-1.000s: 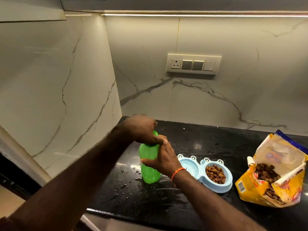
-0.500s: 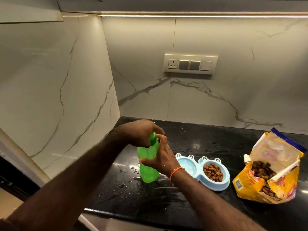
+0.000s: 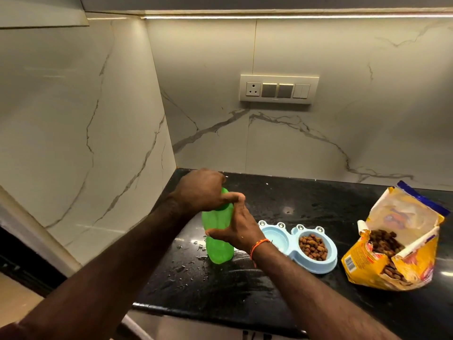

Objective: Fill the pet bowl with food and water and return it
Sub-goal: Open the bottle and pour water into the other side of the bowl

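Black countertop, wet near front. Yellow kibble bag open, far right. Green bottle upright; right hand wrapped round its body, left hand clenched over its top. Blue double pet bowl just right of bottle: kibble in right well.

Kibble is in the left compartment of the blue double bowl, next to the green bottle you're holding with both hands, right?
Not quite. In the head view the kibble fills the right compartment of the blue double bowl; the left one, beside the green bottle, holds none. Left hand and right hand do hold the bottle.
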